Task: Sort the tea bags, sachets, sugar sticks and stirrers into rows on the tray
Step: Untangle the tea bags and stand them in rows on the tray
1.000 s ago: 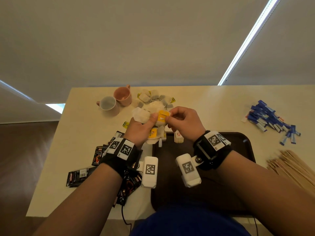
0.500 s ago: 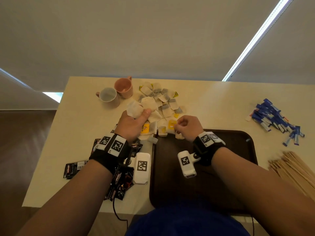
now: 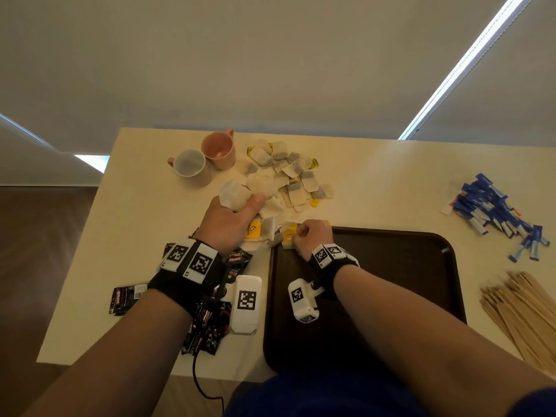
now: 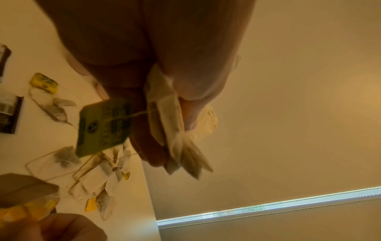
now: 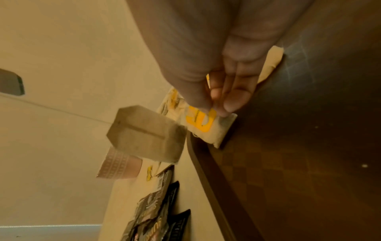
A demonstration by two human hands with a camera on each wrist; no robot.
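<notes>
Yellow-tagged tea bag (image 5: 208,125) pinched under right-hand fingers (image 5: 233,99) at tray (image 5: 208,163) corner.

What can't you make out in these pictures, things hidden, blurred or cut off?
- Head view: the right hand covers the tea bag it pinches at the tray corner.
- Left wrist view: the left hand hides how many tea bags it grips; the green tag print is blurred.
- Head view: sachets lie partly under the left arm; stirrers are cut off by the right edge.
- Sugar sticks: print too small.
</notes>
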